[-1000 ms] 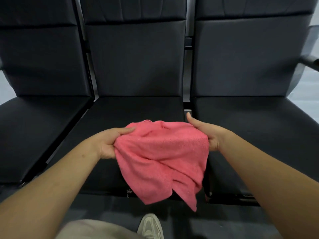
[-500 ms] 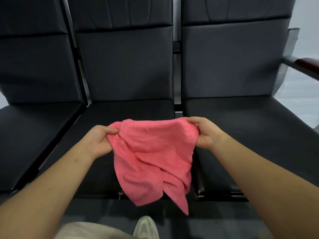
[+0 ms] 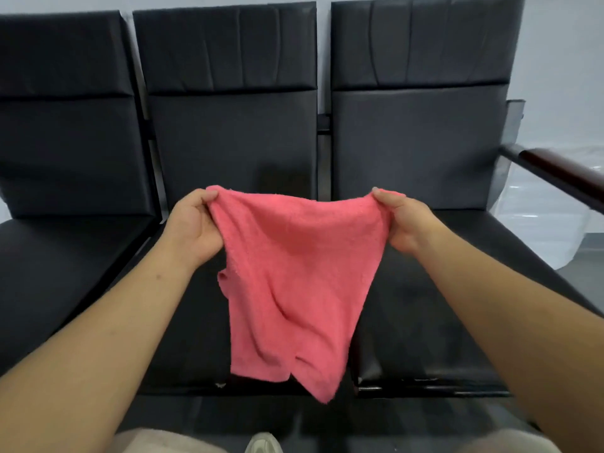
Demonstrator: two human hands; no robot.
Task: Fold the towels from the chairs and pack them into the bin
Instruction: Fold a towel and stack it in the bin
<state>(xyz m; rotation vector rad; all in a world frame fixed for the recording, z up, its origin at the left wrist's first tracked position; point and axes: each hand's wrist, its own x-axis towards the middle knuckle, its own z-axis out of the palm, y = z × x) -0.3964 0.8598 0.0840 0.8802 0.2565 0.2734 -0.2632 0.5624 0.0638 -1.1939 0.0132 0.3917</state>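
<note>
The left hand (image 3: 192, 223) and right hand (image 3: 403, 220) each pinch a top corner of a pink towel (image 3: 294, 282). It hangs limp before three black chairs (image 3: 232, 132).

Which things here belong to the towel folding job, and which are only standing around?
Job: pink towel, pinched at its top edge by left hand and right hand; black chairs. The bin is not in view.
Not the job: wooden armrest; shoe.

Pink towel (image 3: 294, 273) between two hands, above chairs (image 3: 228, 125)
</note>
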